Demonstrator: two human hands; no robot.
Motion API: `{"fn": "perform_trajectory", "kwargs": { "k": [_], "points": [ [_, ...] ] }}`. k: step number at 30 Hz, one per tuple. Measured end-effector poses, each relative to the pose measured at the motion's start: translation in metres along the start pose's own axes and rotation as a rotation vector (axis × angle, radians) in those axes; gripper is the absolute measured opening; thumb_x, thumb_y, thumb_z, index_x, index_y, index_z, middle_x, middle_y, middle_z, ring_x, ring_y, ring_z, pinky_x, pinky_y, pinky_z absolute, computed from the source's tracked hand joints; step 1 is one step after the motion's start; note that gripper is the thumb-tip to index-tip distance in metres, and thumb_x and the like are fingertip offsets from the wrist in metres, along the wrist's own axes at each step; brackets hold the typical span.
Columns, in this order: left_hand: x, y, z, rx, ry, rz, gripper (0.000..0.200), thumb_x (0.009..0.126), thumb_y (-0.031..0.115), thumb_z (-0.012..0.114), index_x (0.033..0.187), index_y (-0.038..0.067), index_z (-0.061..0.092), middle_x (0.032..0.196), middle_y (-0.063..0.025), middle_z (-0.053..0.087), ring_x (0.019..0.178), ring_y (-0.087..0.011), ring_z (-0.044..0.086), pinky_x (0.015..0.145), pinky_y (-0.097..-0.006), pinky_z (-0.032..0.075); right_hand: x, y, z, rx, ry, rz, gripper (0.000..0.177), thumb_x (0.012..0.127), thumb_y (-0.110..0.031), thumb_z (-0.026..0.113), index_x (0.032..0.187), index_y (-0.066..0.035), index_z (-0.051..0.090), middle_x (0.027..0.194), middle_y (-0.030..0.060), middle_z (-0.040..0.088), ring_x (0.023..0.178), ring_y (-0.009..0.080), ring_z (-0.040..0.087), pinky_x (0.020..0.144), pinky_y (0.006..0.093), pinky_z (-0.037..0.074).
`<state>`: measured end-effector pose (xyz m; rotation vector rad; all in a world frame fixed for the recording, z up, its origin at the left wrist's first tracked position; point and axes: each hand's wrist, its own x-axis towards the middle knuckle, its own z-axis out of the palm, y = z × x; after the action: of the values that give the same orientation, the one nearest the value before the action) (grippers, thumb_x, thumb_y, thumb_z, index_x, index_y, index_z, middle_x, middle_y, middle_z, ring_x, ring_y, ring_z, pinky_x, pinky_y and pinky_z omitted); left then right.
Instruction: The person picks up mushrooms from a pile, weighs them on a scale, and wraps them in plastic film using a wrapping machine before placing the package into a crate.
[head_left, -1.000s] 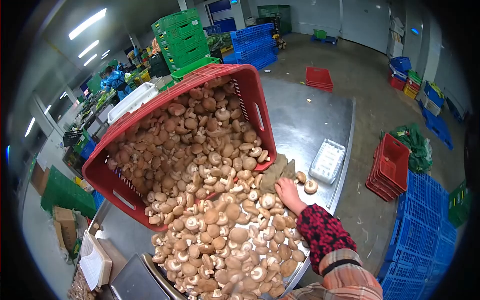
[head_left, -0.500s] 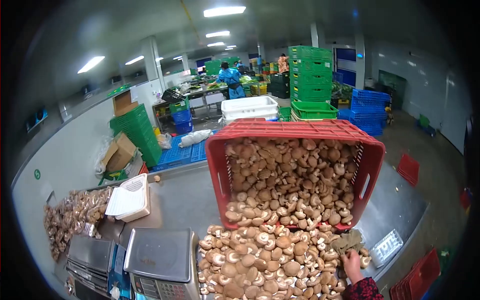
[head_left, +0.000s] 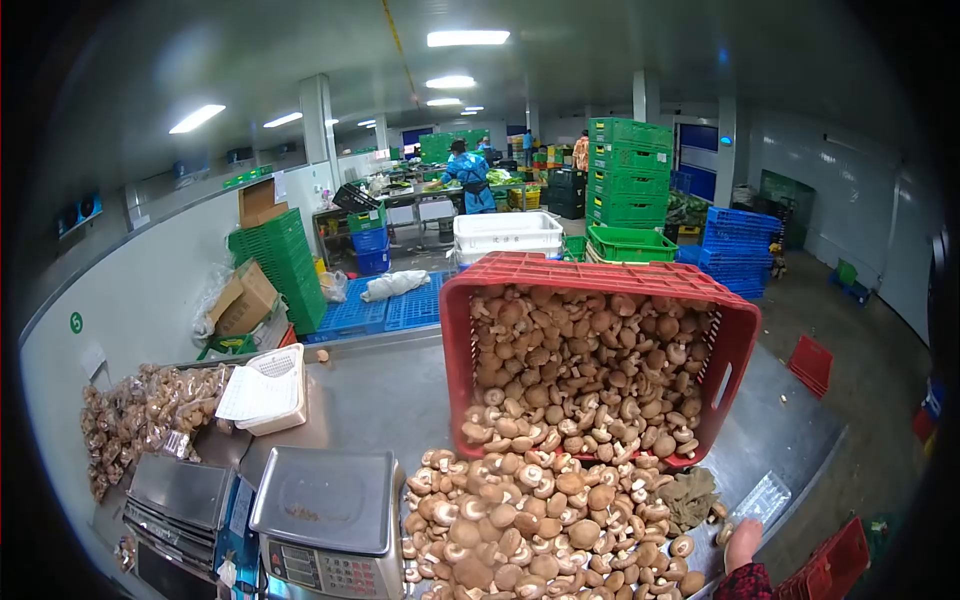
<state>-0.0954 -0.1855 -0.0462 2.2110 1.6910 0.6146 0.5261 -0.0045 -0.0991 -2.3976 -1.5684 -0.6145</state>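
Observation:
My right hand (head_left: 742,545), in a dark red patterned sleeve, is at the lower right, right at the near edge of a clear plastic tray (head_left: 766,496). Its fingers are mostly hidden from this angle. To its left lie a few mushrooms and a crumpled olive-brown cloth (head_left: 688,498). A broad heap of brown-capped mushrooms (head_left: 540,525) covers the metal table (head_left: 385,395). Behind the heap, a red crate (head_left: 735,370) lies on its side, its open mouth toward me, full of more mushrooms. My left hand is out of view.
A scale (head_left: 325,500) stands left of the heap, with another scale (head_left: 180,490) beside it. Bagged goods (head_left: 150,415) and a white basket (head_left: 290,410) with papers sit further left. Green crates (head_left: 628,175) are stacked behind; a person in blue (head_left: 470,180) works far back.
My right hand has left the cloth and moved right and down to the plastic tray. The view has shifted slightly; the crate and the heap look much the same.

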Motion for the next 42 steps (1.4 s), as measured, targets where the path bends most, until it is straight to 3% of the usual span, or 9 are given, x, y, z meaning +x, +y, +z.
{"fn": "perform_trajectory", "kwargs": {
  "k": [17,20,23,26,29,33,36,39,42],
  "points": [
    [0.026,0.035,-0.064,-0.130,0.317,0.184,0.029,0.075,0.013,0.067,0.102,0.006,0.060,0.113,-0.0179,0.055,0.096,-0.0347,0.055,0.080,-0.0427,0.045,-0.004,-0.122,-0.191,0.591,0.276,-0.534,0.017,0.066,0.006,0.058,0.077,-0.005,0.051,0.073,0.0137,0.050,0.067,0.0336,0.051,0.058,0.0416,0.041],
    [0.048,0.064,-0.066,-1.200,-0.259,-0.300,0.051,0.090,0.015,0.057,0.134,0.001,0.037,0.118,-0.0090,0.054,0.102,-0.0172,0.055,0.083,-0.0308,0.048,-0.075,-0.205,-0.227,0.882,0.212,-0.940,0.018,0.056,-0.004,0.064,0.072,-0.009,0.056,0.066,0.0082,0.051,0.063,0.0276,0.052,0.052,0.0384,0.040],
    [0.061,0.097,-0.062,-1.340,-0.306,-0.306,0.036,0.093,0.011,0.049,0.127,0.001,0.043,0.104,-0.0084,0.059,0.090,-0.0120,0.057,0.077,-0.0226,0.046,-0.151,-0.274,-0.257,1.024,-0.031,-1.255,0.028,0.059,-0.011,0.068,0.086,-0.012,0.061,0.079,0.0073,0.055,0.067,0.0272,0.054,0.056,0.0371,0.044],
    [0.047,0.042,-0.023,-1.424,-0.313,-0.358,0.037,0.094,0.013,0.046,0.129,0.001,0.040,0.107,-0.0083,0.058,0.090,-0.0103,0.057,0.074,-0.0231,0.049,-0.200,-0.306,-0.302,0.950,-0.352,-1.067,0.021,0.075,-0.017,0.064,0.092,-0.005,0.060,0.103,0.0145,0.056,0.091,0.0320,0.054,0.076,0.0404,0.046],
    [0.031,0.002,-0.063,-1.486,-0.339,-0.441,0.037,0.096,0.017,0.044,0.130,0.002,0.039,0.106,-0.0099,0.060,0.084,-0.0157,0.063,0.072,-0.0267,0.053,-0.218,-0.314,-0.305,0.997,-0.130,-0.861,0.026,0.074,-0.019,0.068,0.097,-0.009,0.062,0.087,0.0080,0.058,0.073,0.0236,0.057,0.057,0.0353,0.045],
    [-0.009,-0.035,-0.107,-1.215,-1.012,-0.234,0.039,0.097,0.020,0.043,0.132,0.002,0.037,0.107,-0.0125,0.061,0.077,-0.0168,0.064,0.071,-0.0283,0.053,-0.269,-0.291,-0.332,1.486,-1.303,0.377,0.032,0.091,-0.026,0.052,0.110,-0.001,0.055,0.069,0.0067,0.057,0.051,0.0129,0.052,0.045,0.0266,0.041],
    [-0.044,-0.057,-0.060,-1.349,-1.192,-0.315,0.035,0.093,0.020,0.052,0.124,0.002,0.046,0.107,-0.0133,0.061,0.089,-0.0208,0.063,0.074,-0.0309,0.052,-0.326,-0.275,-0.339,1.714,-1.422,0.736,0.023,0.091,-0.020,0.049,0.105,-0.002,0.054,0.061,0.0070,0.053,0.039,0.0129,0.042,0.035,0.0260,0.034],
    [-0.062,-0.049,-0.078,-0.568,-0.472,0.340,0.040,0.085,0.023,0.062,0.119,0.005,0.052,0.108,-0.0127,0.060,0.099,-0.0291,0.058,0.083,-0.0379,0.048,-0.380,-0.227,-0.345,1.748,-1.155,1.245,0.020,0.088,-0.012,0.046,0.103,0.000,0.053,0.062,0.0103,0.054,0.040,0.0165,0.046,0.034,0.0294,0.036],
    [-0.067,-0.064,-0.058,-0.257,-0.364,0.844,0.046,0.078,0.029,0.065,0.119,0.011,0.053,0.122,-0.0104,0.052,0.116,-0.0289,0.046,0.095,-0.0478,0.037,-0.413,-0.205,-0.365,1.739,-1.139,1.280,0.023,0.088,-0.013,0.045,0.106,0.001,0.052,0.065,0.0108,0.056,0.046,0.0176,0.051,0.036,0.0305,0.040]
  ]
}}
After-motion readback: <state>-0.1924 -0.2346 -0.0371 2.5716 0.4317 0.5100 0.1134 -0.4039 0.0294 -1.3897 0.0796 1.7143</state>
